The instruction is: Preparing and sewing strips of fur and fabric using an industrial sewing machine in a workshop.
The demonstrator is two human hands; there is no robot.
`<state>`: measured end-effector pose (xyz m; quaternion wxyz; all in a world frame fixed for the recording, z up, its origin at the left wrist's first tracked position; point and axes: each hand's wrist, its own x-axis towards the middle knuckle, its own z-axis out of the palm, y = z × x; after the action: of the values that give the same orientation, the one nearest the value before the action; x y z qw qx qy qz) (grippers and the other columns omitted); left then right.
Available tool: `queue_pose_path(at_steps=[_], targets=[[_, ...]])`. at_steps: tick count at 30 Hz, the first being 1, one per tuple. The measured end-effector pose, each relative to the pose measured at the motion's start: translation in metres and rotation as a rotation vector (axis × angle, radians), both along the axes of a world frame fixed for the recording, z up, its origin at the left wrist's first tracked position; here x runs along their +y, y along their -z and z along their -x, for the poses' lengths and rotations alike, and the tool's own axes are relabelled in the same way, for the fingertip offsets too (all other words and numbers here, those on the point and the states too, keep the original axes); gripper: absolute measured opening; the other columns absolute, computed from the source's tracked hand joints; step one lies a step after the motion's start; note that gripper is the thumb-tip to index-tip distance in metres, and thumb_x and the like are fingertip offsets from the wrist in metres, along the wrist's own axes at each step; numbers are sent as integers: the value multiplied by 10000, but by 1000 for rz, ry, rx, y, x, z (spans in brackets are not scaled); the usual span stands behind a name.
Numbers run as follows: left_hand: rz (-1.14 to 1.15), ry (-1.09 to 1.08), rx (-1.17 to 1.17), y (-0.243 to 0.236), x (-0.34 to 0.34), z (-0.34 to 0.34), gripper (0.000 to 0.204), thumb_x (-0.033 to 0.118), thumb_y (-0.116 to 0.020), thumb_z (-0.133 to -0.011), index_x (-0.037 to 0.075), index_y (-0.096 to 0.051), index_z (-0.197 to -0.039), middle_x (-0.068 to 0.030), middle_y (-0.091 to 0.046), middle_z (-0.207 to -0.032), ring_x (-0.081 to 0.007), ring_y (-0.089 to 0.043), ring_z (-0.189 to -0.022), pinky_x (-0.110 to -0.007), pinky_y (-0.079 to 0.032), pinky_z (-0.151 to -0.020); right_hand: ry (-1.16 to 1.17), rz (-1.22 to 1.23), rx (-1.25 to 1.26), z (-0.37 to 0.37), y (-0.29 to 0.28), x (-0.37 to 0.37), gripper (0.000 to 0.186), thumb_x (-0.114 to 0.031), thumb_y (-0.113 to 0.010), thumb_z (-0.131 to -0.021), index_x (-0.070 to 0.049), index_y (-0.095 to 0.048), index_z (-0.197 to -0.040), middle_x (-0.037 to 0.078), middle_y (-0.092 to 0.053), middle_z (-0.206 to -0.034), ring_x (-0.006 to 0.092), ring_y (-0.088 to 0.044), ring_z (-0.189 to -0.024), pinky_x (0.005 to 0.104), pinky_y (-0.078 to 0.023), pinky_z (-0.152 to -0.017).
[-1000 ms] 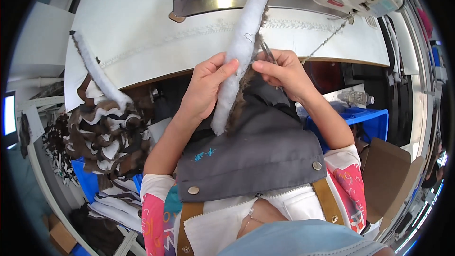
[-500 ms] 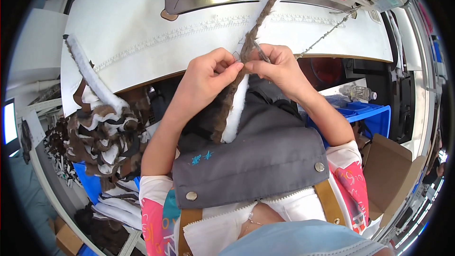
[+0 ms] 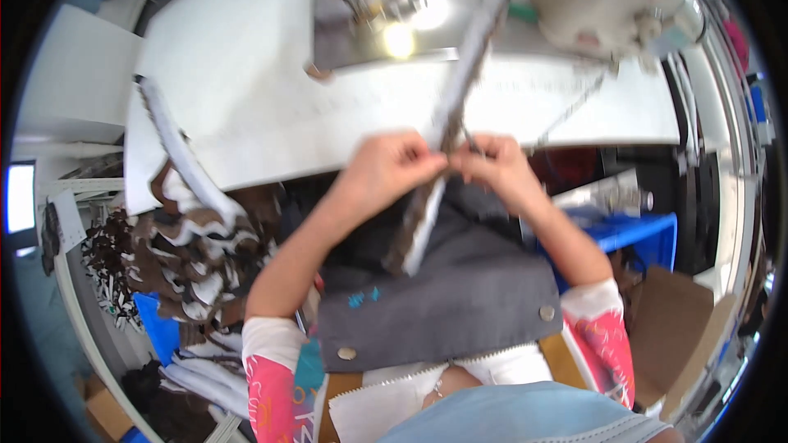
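Note:
A long brown fur strip with a white side [image 3: 468, 74] runs from the sewing machine bed down over my lap. My left hand [image 3: 394, 171] pinches it at its middle, thumb and forefinger closed on its edge. Close beside it, my right hand [image 3: 498, 172] pinches the strip from the other side. A small dark metal tool [image 3: 472, 144], blurred, sticks out from the fingers of my right hand; its kind is hard to make out. The strip's lower end hangs against my grey apron [image 3: 460, 303].
Beyond my hands stands a sewing machine [image 3: 386, 0] on a white table [image 3: 246, 74]. At left lies a heap of fur pieces [image 3: 197, 254] with another white-sided strip [image 3: 185, 156]. A blue crate [image 3: 632, 234] and cardboard box [image 3: 681, 328] are at right.
The view has tilted up, so more of the sewing machine shows and my hands sit lower in it. Both hands still pinch the strip, fingertips close together.

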<state>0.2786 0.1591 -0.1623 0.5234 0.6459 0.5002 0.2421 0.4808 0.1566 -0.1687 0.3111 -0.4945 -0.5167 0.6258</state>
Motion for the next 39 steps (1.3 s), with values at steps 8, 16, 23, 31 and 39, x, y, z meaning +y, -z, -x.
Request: queue_pose_path(at_steps=[8,16,23,31,39], targets=[[141,114,-112,-4,21,8,110,75,-597,-818,-31,-578,-792,-30,-596,-681,-60,-530,-627,-208,-419,-564,-158,41,23,10,-14,19,126,-126,-627,-828,-63,-590,-725,-29,-543,-594,14,-435,-498,174,-294,-451],[-247,139,60,-4,34,7,153,73,-562,-728,-64,-604,-782,-92,-558,-569,-95,-501,-524,-292,-405,-485,-83,-234,174,20,-3,10,147,-86,-601,-825,-21,-572,-697,-16,-544,-615,36,-481,-564,199,-378,-518],[-67,114,61,-3,30,6,164,69,-539,-766,-28,-637,-856,-89,-600,-598,-127,-583,-522,-274,-455,-499,-240,-853,-239,11,-9,10,208,-62,-626,-750,-34,-568,-947,107,-565,-637,199,-599,-610,317,-470,-539],[120,115,-131,8,32,11,145,50,-562,-789,-27,-637,-886,3,-578,-653,-59,-513,-593,-213,-424,-534,-622,-907,-649,4,-16,24,215,-130,-634,-732,-37,-515,-885,152,-608,-728,356,-611,-683,436,-485,-578],[-52,-65,12,-3,26,9,165,64,-565,-785,-4,-648,-911,3,-578,-618,-40,-497,-521,-208,-377,-448,-485,-869,-257,4,0,22,230,15,-592,-704,-54,-565,-921,154,-586,-808,349,-595,-751,388,-480,-637]])
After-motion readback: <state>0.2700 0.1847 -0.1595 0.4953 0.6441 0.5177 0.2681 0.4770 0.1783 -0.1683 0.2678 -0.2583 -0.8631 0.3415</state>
